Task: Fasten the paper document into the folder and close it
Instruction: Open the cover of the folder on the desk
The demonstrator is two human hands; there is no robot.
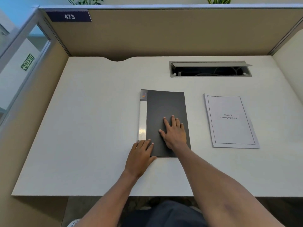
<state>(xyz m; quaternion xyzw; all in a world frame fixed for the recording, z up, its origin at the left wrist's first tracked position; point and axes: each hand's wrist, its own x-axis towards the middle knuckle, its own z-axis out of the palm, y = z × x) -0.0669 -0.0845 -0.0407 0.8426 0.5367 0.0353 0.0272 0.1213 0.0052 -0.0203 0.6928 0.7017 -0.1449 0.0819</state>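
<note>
A dark grey folder point(165, 105) with a pale spine strip lies shut in the middle of the white desk point(91, 128). My right hand point(174, 132) rests flat on its cover, fingers spread. My left hand point(141, 157) sits at the folder's near left corner, fingers on the edge by the spine, gripping nothing that I can see. The paper document point(231, 121), a white stapled sheaf with a bordered title page, lies flat to the right of the folder, apart from it and untouched.
A cable hatch point(210, 69) with its lid raised is set into the desk at the back right. Beige partition walls point(164, 33) enclose the desk on three sides. The desk's front edge runs just below my forearms.
</note>
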